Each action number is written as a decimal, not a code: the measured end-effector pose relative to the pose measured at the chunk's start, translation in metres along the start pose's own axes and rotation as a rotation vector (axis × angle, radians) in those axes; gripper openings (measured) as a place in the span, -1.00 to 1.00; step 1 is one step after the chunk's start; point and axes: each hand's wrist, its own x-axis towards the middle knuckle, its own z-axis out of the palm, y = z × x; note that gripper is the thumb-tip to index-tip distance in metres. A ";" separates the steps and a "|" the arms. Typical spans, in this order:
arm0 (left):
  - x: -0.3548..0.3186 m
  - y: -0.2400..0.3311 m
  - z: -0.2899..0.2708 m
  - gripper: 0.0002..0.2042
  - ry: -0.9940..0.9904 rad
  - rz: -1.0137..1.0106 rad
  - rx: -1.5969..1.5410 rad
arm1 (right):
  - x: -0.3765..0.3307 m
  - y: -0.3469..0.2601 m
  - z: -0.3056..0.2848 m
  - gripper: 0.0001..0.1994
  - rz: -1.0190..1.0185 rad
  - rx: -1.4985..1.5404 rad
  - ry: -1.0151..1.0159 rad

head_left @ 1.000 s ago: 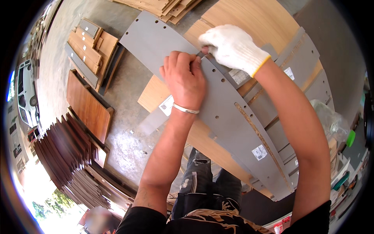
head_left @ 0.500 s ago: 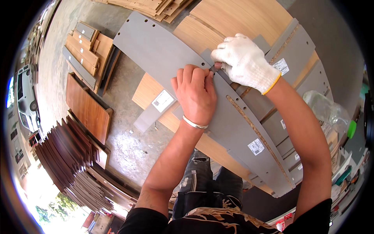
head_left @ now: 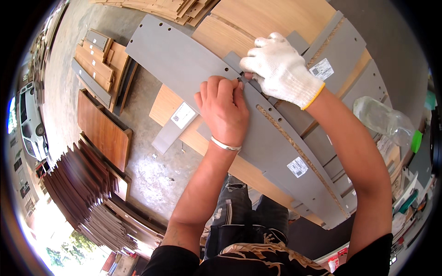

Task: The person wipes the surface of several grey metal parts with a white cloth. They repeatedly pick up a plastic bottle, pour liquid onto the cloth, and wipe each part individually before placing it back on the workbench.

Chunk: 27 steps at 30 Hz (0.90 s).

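A long grey board (head_left: 179,50) with dark round holes and a groove showing raw chipboard lies across the stack below me. My left hand (head_left: 223,108), bare with a silver bangle at the wrist, rests on this board with its fingers curled and pinched at the far edge. Close by, my right hand (head_left: 281,71) wears a white knitted glove with a yellow cuff; a bare fingertip pokes out of it. Its fingers are bent together over the same edge. Something small and dark lies between the two hands, mostly hidden by fingers.
Under the grey board lie wood-coloured boards (head_left: 271,18) and other grey labelled panels (head_left: 338,55). To the right lies a clear plastic bottle (head_left: 386,120) with a green cap. Several stacks stand on the left floor, including brown panels (head_left: 102,131) and dark curved slats (head_left: 80,177).
Both hands and the boards sit slightly further left in view. The hands keep nearly the same pose at the board's edge, and less of the dark thing between them shows.
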 end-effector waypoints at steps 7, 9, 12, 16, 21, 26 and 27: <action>0.000 -0.002 0.004 -0.88 0.044 0.029 -0.004 | -0.001 0.000 -0.001 -0.91 -0.003 -0.043 -0.012; -0.005 0.002 0.004 -0.88 0.021 0.029 -0.010 | -0.007 -0.001 -0.001 -0.90 -0.007 -0.030 -0.007; -0.014 0.010 0.004 -0.89 -0.014 0.033 -0.019 | -0.025 0.000 -0.001 -0.89 -0.029 -0.003 0.043; -0.023 0.017 0.000 -0.89 -0.067 0.026 -0.020 | -0.036 -0.001 0.000 -0.87 -0.022 0.010 0.070; -0.011 0.007 0.007 -0.89 0.037 0.025 -0.011 | -0.016 -0.004 -0.002 -0.87 0.002 -0.004 0.011; -0.024 0.017 0.004 -0.89 -0.027 0.044 -0.031 | -0.040 0.000 0.002 -0.95 -0.015 0.003 0.042; -0.030 0.020 0.003 -0.89 -0.044 0.042 -0.033 | -0.047 -0.002 0.001 -0.95 -0.016 0.006 0.031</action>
